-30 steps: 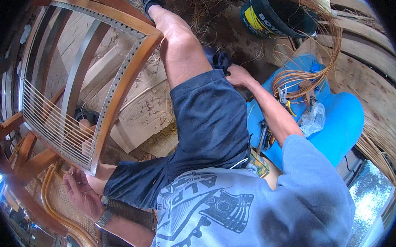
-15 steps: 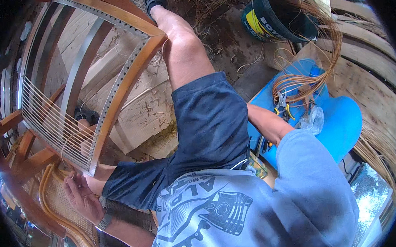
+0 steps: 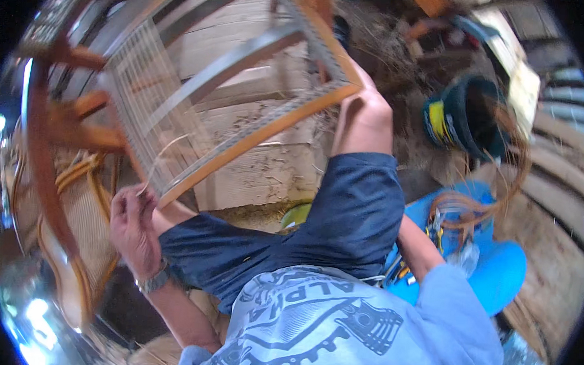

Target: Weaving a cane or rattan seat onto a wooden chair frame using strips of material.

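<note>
A wooden chair seat frame (image 3: 275, 130) with small holes along its edge leans over my knee at the upper left. Parallel cane strands (image 3: 153, 86) are strung across its left part. At the frame's near corner, my left hand (image 3: 134, 230) is closed, its fingertips pinching a loose cane strand (image 3: 160, 157) that curves up over the frame. Motion blurs the fingers a little. My right forearm (image 3: 418, 246) goes down behind my right thigh; the hand itself is hidden there, beside the blue seat.
Pliers (image 3: 436, 233), a coil of cane (image 3: 459, 214) and a clear plastic bag (image 3: 465, 259) lie on the blue seat (image 3: 498, 272). A dark bucket (image 3: 464, 119) stands beyond it. Curved chair parts with woven cane (image 3: 86, 205) are at the left.
The whole view has shifted, so the chair and bucket appear farther right. My left hand has come up to the frame's near corner, with its strand. My right hand stays hidden.
</note>
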Motion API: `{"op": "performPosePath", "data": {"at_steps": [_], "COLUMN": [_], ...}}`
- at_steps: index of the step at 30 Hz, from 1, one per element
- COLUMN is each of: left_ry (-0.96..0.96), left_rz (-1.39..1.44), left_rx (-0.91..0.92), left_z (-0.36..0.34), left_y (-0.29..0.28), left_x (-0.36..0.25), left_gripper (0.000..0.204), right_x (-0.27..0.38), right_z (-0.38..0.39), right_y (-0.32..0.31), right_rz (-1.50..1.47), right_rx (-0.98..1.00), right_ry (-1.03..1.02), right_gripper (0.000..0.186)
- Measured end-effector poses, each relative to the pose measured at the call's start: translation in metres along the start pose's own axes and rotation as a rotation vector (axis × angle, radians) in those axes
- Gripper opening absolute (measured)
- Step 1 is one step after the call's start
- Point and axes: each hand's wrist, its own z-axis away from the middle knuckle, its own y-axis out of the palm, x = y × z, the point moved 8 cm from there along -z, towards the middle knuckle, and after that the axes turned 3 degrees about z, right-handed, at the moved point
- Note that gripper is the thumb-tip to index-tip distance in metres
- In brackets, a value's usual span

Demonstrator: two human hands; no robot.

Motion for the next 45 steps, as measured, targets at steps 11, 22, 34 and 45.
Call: {"op": "performPosePath", "data": {"at_steps": [11,22,34,45], "left_ry": [0.364,0.447,0.196,0.128], "left_rz": [-0.115,-0.166,0.034,0.058], "left_rx": [-0.027,0.335,0.080,0.154], "left_z": [0.015,-0.010,-0.041,-0.026], "left_y": [0.024,0.139,0.014,0.041], "left_x": [-0.027,-0.067,-0.050,-0.057], "left_gripper": [0.012,0.012,0.020,0.017], "right_x": [0.127,0.252,-0.291,-0.282], "right_z": [0.206,0.328,0.354,0.349], "right_y": [-0.192,-0.208,-0.214,-0.212], "right_rz": [-0.200,-0.203,0.095,0.075], "right_rx": [-0.948,-1.228,-1.123,-1.245], "right_ry": [0.048,-0.730,0.686,0.545], "right_gripper": [0.021,0.019,0.090,0.040]}}
